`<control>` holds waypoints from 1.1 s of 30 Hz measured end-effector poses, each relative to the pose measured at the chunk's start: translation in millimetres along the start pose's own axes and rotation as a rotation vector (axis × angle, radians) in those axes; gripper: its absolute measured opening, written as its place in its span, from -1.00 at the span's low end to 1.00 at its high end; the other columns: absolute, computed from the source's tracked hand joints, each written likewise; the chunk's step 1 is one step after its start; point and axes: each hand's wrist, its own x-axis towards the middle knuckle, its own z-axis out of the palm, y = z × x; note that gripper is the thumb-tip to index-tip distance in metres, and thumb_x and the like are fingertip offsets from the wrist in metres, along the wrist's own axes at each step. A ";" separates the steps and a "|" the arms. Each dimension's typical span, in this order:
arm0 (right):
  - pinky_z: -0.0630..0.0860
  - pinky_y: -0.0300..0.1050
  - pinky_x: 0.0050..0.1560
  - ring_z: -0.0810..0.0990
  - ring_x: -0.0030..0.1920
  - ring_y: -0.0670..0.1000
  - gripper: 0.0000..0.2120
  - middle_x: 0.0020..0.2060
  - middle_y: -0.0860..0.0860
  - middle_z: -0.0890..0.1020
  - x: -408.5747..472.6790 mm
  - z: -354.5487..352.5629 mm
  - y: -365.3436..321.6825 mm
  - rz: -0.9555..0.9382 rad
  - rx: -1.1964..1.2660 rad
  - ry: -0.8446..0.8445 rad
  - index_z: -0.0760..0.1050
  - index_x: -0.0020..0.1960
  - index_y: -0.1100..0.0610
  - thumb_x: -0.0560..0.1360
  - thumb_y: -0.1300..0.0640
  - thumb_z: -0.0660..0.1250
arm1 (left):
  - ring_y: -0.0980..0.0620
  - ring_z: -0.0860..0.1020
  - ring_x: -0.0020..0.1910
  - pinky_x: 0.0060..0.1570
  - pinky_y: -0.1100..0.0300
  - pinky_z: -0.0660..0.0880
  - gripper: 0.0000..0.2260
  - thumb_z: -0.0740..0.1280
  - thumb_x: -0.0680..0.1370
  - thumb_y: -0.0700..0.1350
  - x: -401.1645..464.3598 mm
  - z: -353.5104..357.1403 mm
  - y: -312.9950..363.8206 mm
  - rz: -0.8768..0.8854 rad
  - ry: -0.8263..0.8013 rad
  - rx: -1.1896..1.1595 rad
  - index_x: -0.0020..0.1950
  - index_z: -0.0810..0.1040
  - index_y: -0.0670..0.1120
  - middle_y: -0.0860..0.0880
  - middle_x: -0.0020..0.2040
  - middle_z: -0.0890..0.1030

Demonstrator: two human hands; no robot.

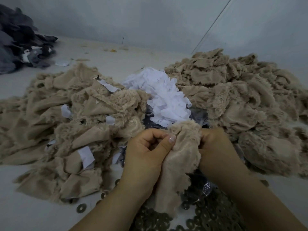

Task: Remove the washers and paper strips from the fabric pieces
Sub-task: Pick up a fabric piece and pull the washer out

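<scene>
Curled fingers [150, 136] of the left hand [146, 147] pinch one edge of a beige plush fabric piece [181, 147] at lower centre of the frame, thumb pressed flat against the cloth. The right hand [215, 147] grips the opposite edge, its fingertips buried in the pile, so how tightly they close cannot be told. Held taut between both hands, the piece appears to be getting worked over for its fastening; no washer or paper strip shows on it from this angle.

Below the wrists, along the bottom edge, loose metal washers [200, 217] lie in a heap, one stray washer [81, 207] apart at lower left, probably dropped where they fall easiest. Just beyond the hands, at centre, a mound of white paper strips [165, 99] sits between two piles. The left fabric pile [66, 117] still carries white slips and a small metal stud, suggesting work remaining; the right fabric pile [241, 97] shows none, likely the finished stack.

All rests on a pale table surface [33, 214] flecked with lint. Dark grey fabric [20, 42] is heaped at upper left, against a plain grey wall [150, 17].
</scene>
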 end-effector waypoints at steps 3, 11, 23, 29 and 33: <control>0.50 -0.43 -0.34 0.61 -0.38 -0.30 -0.48 -0.49 -0.29 0.61 -1.8 1.6 -0.5 -0.065 0.027 0.016 0.56 -0.40 -0.18 0.42 0.44 0.46 | 0.12 0.57 -0.31 -0.27 0.32 0.53 -0.95 0.50 0.37 -0.07 0.3 -0.1 -0.6 0.032 0.001 0.029 -0.23 0.67 0.00 0.00 -0.30 0.65; 0.57 -0.42 -0.21 0.67 -0.22 -0.30 -0.57 -0.31 -0.36 0.66 -1.1 4.6 -2.4 -0.129 -0.016 0.092 0.56 -0.24 -0.25 0.42 0.31 0.53 | 0.11 0.58 -0.31 -0.27 0.27 0.54 -0.95 0.48 0.43 -0.15 -2.2 -0.5 -1.9 0.124 0.045 0.095 -0.22 0.66 -0.05 -0.04 -0.30 0.66; 0.70 -0.02 -0.16 0.73 -0.20 -0.06 -0.84 -0.23 -0.02 0.75 -0.3 9.6 6.6 -0.065 0.041 0.138 0.73 -0.11 0.09 0.39 0.33 0.55 | 0.05 0.54 -0.34 -0.31 0.19 0.54 -0.89 0.47 0.47 -0.28 -2.8 -0.6 -1.8 0.126 0.049 0.146 -0.23 0.63 -0.14 -0.14 -0.31 0.63; 0.66 -0.16 -0.28 0.70 -0.32 -0.07 -0.81 -0.34 -0.06 0.72 -1.7 4.3 4.3 -0.093 0.093 0.094 0.72 -0.21 0.09 0.41 0.37 0.51 | 0.08 0.51 -0.38 -0.37 0.27 0.49 -0.89 0.48 0.46 -0.28 -2.9 0.7 -1.1 0.125 0.046 0.179 -0.25 0.62 -0.17 -0.15 -0.34 0.61; 0.33 -0.20 -0.46 0.34 -0.50 -0.06 -0.60 -0.55 0.03 0.38 0.1 0.3 2.4 0.030 0.235 0.104 0.36 -0.49 0.20 0.48 0.17 0.37 | 0.09 0.50 -0.38 -0.37 0.30 0.49 -0.90 0.48 0.45 -0.27 -2.0 1.0 -0.7 0.137 0.056 0.196 -0.25 0.63 -0.17 -0.15 -0.34 0.61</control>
